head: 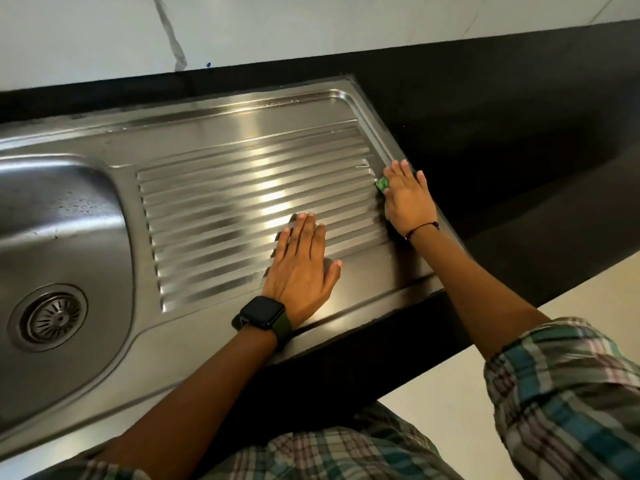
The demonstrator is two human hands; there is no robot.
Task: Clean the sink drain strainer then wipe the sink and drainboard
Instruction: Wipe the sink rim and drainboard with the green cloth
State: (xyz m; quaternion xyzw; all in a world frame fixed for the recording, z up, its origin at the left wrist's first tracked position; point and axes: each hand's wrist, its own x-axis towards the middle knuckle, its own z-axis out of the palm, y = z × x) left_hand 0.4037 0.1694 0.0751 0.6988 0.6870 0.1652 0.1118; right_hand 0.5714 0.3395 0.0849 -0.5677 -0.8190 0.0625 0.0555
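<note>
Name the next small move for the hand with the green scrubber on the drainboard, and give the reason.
Probably draw the right hand leftward along the ridges toward the basin. It presses the green scrubber at the far right edge of the drainboard, so the grooved area beside it looks not yet covered. The left hand lies flat on the ridges in that path and may need to lift first.

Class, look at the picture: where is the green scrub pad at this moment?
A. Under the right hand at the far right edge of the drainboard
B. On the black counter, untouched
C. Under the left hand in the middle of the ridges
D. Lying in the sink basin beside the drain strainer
A: the green scrub pad peeks out from under the right hand, which presses it at the drainboard edge.
</note>
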